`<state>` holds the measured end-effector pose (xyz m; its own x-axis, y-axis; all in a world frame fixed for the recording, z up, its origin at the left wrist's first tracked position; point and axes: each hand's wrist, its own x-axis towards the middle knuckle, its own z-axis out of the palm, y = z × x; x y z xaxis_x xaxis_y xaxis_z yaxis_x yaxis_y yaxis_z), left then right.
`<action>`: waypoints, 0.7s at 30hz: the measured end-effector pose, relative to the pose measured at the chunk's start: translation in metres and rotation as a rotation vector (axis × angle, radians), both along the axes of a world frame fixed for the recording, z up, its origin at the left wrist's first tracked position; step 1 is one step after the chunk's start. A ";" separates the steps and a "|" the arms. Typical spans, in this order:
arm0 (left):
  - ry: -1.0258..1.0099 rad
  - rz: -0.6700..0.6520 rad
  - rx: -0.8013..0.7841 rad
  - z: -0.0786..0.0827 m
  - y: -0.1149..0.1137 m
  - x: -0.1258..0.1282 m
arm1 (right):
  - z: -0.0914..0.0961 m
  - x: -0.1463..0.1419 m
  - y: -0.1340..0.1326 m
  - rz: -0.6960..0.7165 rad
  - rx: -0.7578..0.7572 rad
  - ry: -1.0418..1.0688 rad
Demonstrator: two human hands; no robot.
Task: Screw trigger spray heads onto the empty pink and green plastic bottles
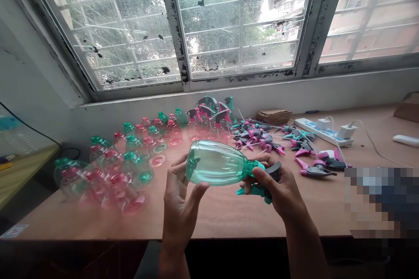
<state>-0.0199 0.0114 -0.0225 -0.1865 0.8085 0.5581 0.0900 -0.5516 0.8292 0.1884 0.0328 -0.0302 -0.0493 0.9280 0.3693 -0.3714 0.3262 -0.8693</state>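
A clear green spray bottle (218, 163) lies sideways in the air between my hands, above the table's front part. My left hand (181, 196) is closed round its base, thumb below and fingers behind. At the neck end, my right hand (278, 187) grips the teal and dark grey trigger sprayer head (262, 189), which sits at the bottle's mouth. Whether the head is fully screwed on I cannot tell. Behind the bottle, loose trigger sprayer heads (258, 137) in pink, teal and grey lie in a heap. Several open pink and green bottles (111, 161) stand to the left.
Bottles fitted with sprayer heads (216, 115) stand at the back by the wall. Farther right are a cardboard box (274, 116), a white power strip (322, 130) with plugs and cables, and a white object (406, 140). The wooden table (229, 222) ends just below my hands.
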 end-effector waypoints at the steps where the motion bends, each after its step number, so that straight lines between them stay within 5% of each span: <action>1: -0.008 0.006 0.004 0.000 0.000 0.001 | 0.000 0.001 0.000 0.028 -0.020 -0.001; 8: 0.264 0.082 0.109 0.003 -0.001 -0.009 | -0.003 0.006 0.008 0.183 -0.116 -0.069; 14: 0.103 0.047 0.047 -0.002 -0.005 -0.012 | -0.004 0.007 0.003 0.325 -0.168 -0.064; 21: 0.126 -0.019 0.156 0.009 -0.004 -0.010 | -0.005 0.005 0.008 0.313 -0.205 -0.012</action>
<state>-0.0294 0.0074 -0.0139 -0.0928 0.7134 0.6945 0.1760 -0.6748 0.7167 0.1937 0.0410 -0.0355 -0.3460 0.9217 0.1752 -0.4149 0.0171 -0.9097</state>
